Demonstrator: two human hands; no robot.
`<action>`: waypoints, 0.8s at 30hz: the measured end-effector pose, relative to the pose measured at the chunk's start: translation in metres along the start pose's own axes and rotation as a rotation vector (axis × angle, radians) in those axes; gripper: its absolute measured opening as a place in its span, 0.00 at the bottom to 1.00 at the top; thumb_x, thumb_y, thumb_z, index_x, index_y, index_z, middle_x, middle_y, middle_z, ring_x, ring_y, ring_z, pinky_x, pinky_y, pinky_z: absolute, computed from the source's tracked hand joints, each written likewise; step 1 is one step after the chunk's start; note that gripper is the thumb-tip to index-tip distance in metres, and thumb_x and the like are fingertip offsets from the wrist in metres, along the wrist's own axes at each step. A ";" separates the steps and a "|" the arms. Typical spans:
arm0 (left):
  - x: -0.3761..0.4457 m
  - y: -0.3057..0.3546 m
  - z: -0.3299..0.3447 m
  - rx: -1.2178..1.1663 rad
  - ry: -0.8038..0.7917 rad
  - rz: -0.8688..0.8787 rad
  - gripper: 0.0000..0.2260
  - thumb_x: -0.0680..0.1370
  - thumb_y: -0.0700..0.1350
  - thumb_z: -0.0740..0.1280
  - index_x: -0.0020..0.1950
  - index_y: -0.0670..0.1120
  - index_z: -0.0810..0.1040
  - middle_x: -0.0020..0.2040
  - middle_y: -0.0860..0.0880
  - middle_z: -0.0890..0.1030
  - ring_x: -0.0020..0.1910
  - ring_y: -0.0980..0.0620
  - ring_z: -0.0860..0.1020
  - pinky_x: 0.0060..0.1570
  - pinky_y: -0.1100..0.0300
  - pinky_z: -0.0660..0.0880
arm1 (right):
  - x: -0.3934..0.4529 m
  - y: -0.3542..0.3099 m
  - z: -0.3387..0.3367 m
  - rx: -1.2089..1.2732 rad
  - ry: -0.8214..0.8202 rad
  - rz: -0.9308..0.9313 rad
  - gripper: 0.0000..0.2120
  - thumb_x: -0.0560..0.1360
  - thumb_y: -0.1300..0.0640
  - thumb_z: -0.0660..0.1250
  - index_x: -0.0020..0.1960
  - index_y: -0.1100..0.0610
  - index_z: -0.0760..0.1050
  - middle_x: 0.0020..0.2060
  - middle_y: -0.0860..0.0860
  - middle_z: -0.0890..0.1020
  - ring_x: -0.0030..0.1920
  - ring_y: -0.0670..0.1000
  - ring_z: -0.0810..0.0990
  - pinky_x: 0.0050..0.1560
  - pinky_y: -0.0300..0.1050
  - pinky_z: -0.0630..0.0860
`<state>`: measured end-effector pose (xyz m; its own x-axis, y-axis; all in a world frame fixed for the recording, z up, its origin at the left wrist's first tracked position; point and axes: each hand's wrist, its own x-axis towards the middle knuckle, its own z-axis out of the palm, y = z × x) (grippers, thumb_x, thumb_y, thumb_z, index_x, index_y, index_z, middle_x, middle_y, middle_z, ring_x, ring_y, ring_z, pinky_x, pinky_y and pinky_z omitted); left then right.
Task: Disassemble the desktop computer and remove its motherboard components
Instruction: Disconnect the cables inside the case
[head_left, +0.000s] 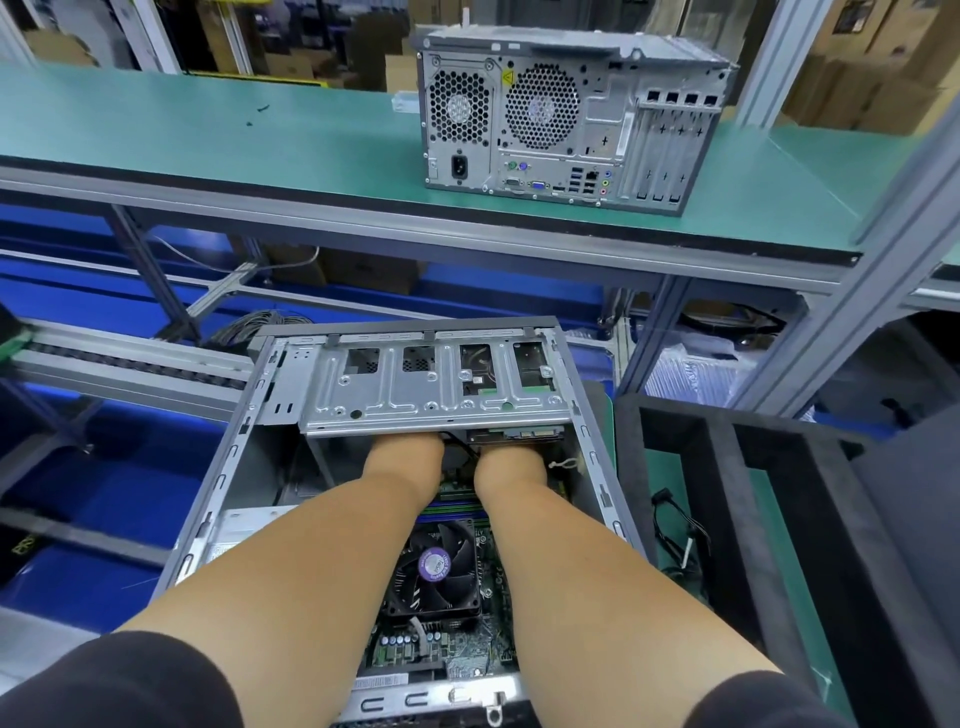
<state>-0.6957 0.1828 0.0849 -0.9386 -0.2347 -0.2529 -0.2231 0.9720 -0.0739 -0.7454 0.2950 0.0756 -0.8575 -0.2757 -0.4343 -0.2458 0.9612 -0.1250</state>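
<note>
Both forearms reach over the CPU fan (435, 566) at lower centre, left hand (410, 451) and right hand (511, 460) hidden under the drive cage (431, 387), grip impossible to tell; working blind inside the open computer case (236, 457), best free connectors gently, by feel.

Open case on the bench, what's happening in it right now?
A person has both forearms inside the open case, which lies on its side. The left hand and right hand reach under the metal drive cage, so the fingers and any grip are hidden. Nearer the camera, the motherboard and its CPU fan are still mounted. A second, closed tower stands on the green shelf above.
</note>
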 end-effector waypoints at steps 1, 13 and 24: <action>0.001 0.001 0.000 0.001 0.002 -0.001 0.08 0.77 0.39 0.63 0.54 0.45 0.78 0.52 0.45 0.79 0.48 0.43 0.77 0.44 0.54 0.73 | 0.000 0.000 0.000 -0.002 -0.004 0.000 0.13 0.78 0.60 0.61 0.62 0.58 0.76 0.62 0.55 0.77 0.61 0.58 0.76 0.55 0.50 0.74; 0.003 0.001 0.003 0.014 0.007 0.009 0.11 0.76 0.36 0.62 0.55 0.44 0.79 0.53 0.45 0.79 0.51 0.43 0.78 0.45 0.54 0.72 | 0.001 0.000 0.003 -0.013 -0.001 -0.013 0.12 0.78 0.60 0.61 0.60 0.58 0.77 0.61 0.55 0.78 0.60 0.58 0.76 0.52 0.51 0.74; 0.002 -0.001 0.002 0.005 0.008 0.021 0.09 0.77 0.37 0.62 0.54 0.44 0.78 0.52 0.45 0.78 0.51 0.43 0.77 0.46 0.53 0.74 | 0.001 -0.001 0.002 0.007 -0.014 0.007 0.13 0.79 0.59 0.60 0.61 0.58 0.76 0.62 0.55 0.77 0.61 0.59 0.76 0.54 0.51 0.74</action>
<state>-0.6973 0.1811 0.0824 -0.9452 -0.2142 -0.2464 -0.2021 0.9766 -0.0737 -0.7454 0.2935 0.0733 -0.8531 -0.2685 -0.4474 -0.2362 0.9633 -0.1278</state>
